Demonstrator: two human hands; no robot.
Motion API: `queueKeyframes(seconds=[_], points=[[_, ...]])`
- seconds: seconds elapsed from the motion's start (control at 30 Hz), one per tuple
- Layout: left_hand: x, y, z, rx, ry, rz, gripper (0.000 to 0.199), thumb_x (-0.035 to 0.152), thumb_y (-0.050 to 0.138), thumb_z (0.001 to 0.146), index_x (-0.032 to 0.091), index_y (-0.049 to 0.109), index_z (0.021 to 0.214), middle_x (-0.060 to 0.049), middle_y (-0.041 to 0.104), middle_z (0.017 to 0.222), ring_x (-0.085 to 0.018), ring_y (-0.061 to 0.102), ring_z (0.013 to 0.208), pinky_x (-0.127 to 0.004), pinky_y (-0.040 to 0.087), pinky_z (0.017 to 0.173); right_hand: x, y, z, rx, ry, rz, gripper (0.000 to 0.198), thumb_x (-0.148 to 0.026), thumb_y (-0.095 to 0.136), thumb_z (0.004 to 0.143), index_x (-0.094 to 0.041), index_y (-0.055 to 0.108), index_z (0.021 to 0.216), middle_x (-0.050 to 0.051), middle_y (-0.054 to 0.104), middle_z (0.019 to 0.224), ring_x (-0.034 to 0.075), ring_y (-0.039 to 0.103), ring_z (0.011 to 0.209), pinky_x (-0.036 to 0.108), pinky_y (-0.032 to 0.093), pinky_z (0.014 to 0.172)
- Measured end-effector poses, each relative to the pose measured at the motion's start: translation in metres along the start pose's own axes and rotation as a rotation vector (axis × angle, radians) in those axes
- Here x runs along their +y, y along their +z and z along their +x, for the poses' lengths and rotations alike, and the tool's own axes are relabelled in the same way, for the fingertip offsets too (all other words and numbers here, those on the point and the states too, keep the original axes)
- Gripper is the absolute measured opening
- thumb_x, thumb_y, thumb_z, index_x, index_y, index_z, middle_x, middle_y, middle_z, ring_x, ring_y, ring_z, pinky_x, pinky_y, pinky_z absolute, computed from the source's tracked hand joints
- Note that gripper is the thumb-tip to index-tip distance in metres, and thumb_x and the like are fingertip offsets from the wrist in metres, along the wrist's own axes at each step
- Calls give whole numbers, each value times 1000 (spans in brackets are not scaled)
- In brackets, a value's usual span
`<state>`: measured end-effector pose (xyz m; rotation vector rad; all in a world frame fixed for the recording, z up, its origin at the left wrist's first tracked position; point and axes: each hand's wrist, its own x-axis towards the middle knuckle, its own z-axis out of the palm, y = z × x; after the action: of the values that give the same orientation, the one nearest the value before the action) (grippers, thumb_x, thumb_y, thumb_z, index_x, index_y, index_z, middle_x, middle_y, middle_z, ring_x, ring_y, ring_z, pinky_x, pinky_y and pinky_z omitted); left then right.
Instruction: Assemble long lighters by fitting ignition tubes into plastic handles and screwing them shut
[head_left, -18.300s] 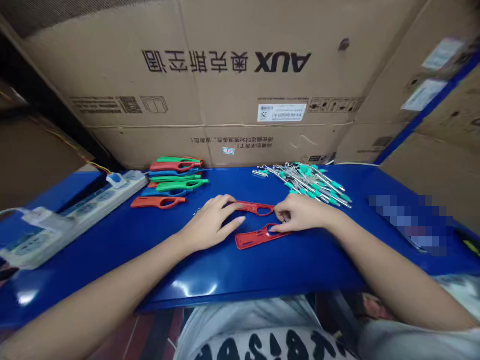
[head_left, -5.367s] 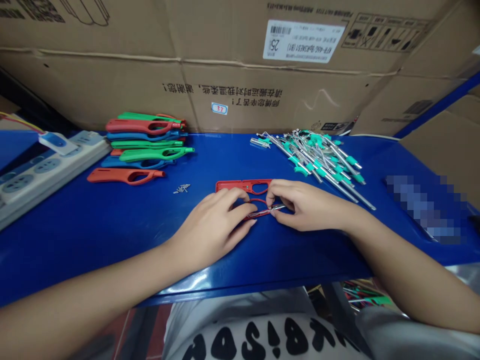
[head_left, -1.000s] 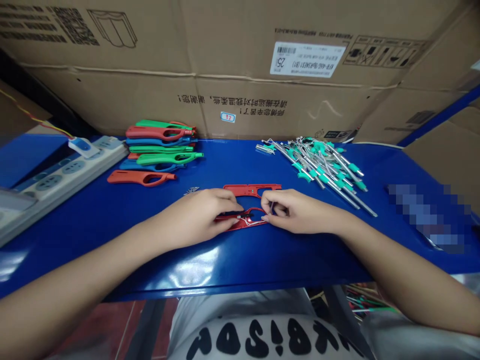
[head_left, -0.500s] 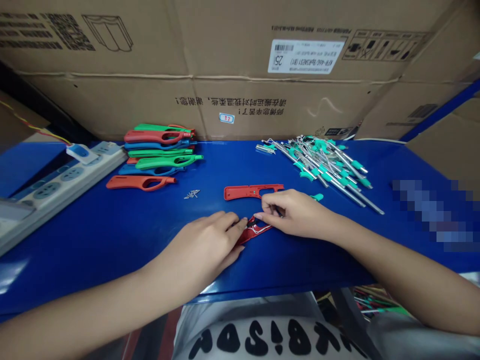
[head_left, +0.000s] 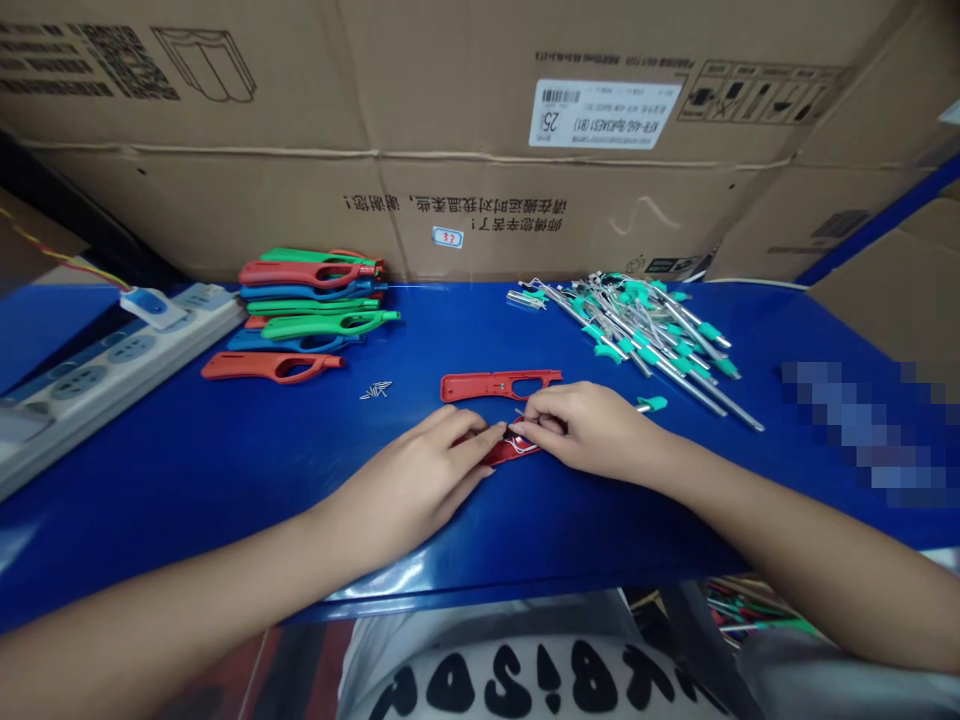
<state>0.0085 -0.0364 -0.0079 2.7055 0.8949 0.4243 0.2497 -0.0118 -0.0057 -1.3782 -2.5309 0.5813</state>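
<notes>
My left hand (head_left: pixel 442 462) is closed around a red lighter half-shell (head_left: pixel 504 452), low over the blue table. White wires and a small black part lie inside the shell. My right hand (head_left: pixel 592 430) is closed in a pinch at the shell's right end, over the black part and wires; what its fingertips grip is hidden. Just beyond both hands lies a second red half-shell (head_left: pixel 472 387), hollow side up. A metal tube with a green piece (head_left: pixel 651 404) shows behind my right hand; I cannot tell whether it is held.
Small screws (head_left: pixel 376 390) lie to the left. Red, green and blue lighter housings (head_left: pixel 307 325) are stacked at back left, beside a power strip (head_left: pixel 112 360). Metal tubes with green clips (head_left: pixel 637 325) are heaped at back right. A cardboard box (head_left: pixel 450 120) walls the far side.
Both hands stay at the red half-shell, which has shifted slightly away from me. My left fingers have moved forward over it and cover more of it. The view has moved a little.
</notes>
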Motion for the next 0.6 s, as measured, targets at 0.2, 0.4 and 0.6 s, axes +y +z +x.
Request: queueKeyframes(seconds=[0.2,0.4,0.6], points=[[-4,3,2,29,21,-43,37,21,52,102,12,57,138,-13,64,114,-25,60,108,-42,57,94,-4,-5,4,-55,144,78,29,-40,64,91,-19,64,72,-2,56,60,11,47,57,26,27,56],[-5,3,4,29,23,-58,34,20,52,102,14,59,135,-12,64,114,-24,60,108,-41,56,94,-9,-5,4,-39,231,152,32,-42,68,88,-19,62,67,-1,57,59,11,48,56,26,27,55],[-1,3,4,5,20,-34,32,22,49,103,13,63,131,-13,63,113,-24,59,108,-40,55,96,-10,-5,3,-30,220,134,30,-41,68,88,-19,62,68,-1,60,62,12,50,58,26,27,55]])
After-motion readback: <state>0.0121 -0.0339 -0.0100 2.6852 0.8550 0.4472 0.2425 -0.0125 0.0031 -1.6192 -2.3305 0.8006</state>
